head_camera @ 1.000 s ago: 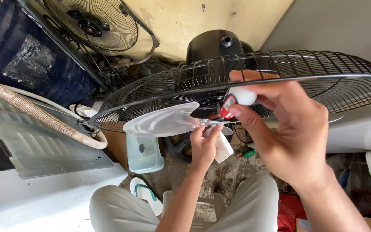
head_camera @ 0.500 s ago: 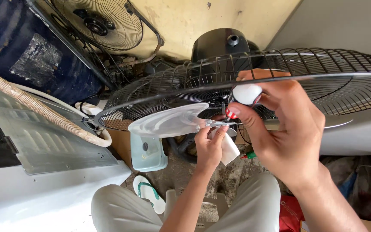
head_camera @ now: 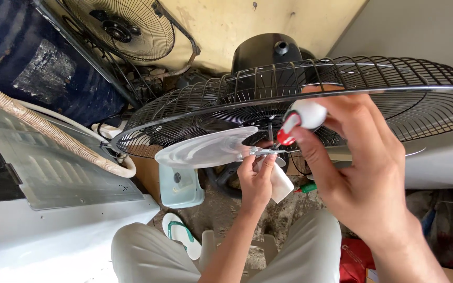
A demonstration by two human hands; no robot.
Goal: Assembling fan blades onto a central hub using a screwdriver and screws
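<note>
Two hands are seen: the left hand (head_camera: 255,181) and the right hand (head_camera: 365,175). One small bottle (head_camera: 300,119), white with a red nozzle, is counted in the right hand, and one white cloth (head_camera: 279,183) in the left. Two wire fan guards are counted: a large black fan guard (head_camera: 342,84) in front and a smaller fan guard (head_camera: 127,26) behind. One clear fan blade (head_camera: 205,149) is seen, one pale green tub (head_camera: 180,184), one green-strapped sandal (head_camera: 182,235), and one black motor housing (head_camera: 268,50).
</note>
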